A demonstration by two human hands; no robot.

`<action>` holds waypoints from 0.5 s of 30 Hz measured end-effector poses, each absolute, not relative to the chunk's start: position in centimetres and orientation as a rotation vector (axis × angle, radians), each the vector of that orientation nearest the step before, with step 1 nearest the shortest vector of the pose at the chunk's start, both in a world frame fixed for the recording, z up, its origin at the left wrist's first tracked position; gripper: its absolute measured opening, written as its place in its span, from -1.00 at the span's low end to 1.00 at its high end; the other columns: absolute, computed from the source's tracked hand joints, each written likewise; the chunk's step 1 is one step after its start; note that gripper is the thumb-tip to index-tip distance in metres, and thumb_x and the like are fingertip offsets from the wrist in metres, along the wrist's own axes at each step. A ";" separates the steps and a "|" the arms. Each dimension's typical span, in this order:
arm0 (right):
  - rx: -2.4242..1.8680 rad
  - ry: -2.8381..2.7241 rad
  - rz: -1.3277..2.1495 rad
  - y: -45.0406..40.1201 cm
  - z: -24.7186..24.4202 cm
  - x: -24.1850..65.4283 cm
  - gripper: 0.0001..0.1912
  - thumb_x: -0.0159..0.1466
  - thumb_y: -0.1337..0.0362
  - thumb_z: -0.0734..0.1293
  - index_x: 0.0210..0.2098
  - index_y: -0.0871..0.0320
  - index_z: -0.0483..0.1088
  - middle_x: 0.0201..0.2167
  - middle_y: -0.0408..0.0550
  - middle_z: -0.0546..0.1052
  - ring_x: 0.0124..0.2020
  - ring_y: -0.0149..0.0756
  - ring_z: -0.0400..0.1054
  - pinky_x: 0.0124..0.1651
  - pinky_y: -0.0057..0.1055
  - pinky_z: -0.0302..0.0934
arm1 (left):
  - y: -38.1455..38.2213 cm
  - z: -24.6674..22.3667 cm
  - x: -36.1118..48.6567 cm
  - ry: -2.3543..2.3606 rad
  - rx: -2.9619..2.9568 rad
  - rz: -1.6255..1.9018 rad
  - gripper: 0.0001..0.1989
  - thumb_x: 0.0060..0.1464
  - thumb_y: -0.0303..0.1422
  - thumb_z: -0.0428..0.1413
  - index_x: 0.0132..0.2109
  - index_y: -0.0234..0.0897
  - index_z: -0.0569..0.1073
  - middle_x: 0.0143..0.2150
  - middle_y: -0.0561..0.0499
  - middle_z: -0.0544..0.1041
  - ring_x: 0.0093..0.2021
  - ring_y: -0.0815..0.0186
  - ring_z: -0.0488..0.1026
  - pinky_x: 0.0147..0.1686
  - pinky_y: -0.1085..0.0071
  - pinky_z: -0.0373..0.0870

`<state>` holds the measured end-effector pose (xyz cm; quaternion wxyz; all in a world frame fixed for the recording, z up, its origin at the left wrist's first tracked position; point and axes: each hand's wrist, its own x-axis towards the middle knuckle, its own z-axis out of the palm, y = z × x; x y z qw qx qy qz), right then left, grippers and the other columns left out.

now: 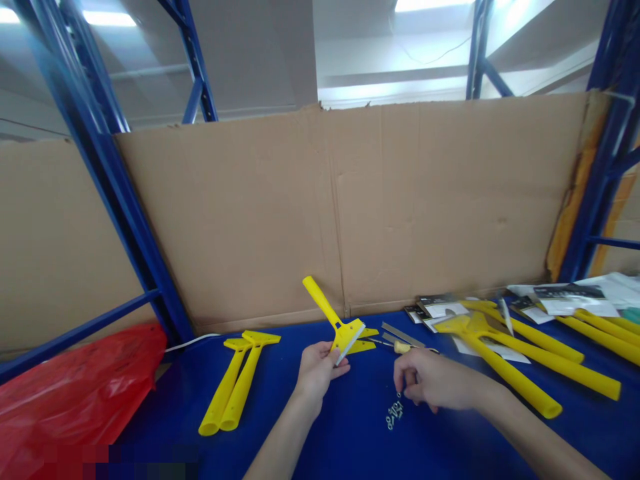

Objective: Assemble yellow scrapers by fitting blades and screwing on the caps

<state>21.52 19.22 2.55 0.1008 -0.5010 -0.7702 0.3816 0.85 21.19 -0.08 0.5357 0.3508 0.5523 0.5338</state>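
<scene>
My left hand [319, 373] grips a yellow scraper [324, 301] by its head, the handle pointing up and to the left, a pale metal strip along the head's edge. My right hand [425, 379] has its fingers curled down at a small pile of metal nuts and screws [395, 412] on the blue table [350, 440]. A small metal piece shows at its fingertips; whether they hold it is hard to tell. Behind that hand lies a screwdriver [401, 347] with a pale handle, beside thin metal strips [400, 333]. Other yellow head pieces [364, 346] show behind the held scraper.
Two yellow scrapers [245, 380] lie side by side on the left. Several more yellow handles [520, 380] and card packages [570, 300] lie on the right. Red plastic [75, 393] is at the far left. A cardboard wall [280, 213] and blue posts [135, 220] stand behind.
</scene>
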 end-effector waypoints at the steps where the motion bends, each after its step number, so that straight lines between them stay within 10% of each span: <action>1: -1.486 -2.296 1.153 19.3 2.4 21.6 -0.77 -0.01 0.51 0.24 -0.38 0.20 0.44 -0.63 -0.26 0.36 -0.75 -0.59 0.17 -0.70 -0.65 -0.01 | 21.1 0.1 0.7 1.287 0.826 1.264 -0.90 0.03 -0.66 0.06 -0.35 -0.52 0.46 -0.45 -0.11 0.50 -0.52 0.41 0.46 -0.41 0.43 0.51; 15: -1.415 -2.319 1.238 19.6 1.4 21.4 -0.85 -0.02 0.41 0.32 -0.43 0.20 0.50 -0.65 -0.24 0.37 -0.73 -0.57 0.17 -0.71 -0.64 -0.02 | 21.0 0.0 0.3 1.224 0.846 1.192 -0.91 0.05 -0.62 0.06 -0.29 -0.54 0.46 -0.44 -0.14 0.51 -0.48 0.39 0.47 -0.39 0.44 0.53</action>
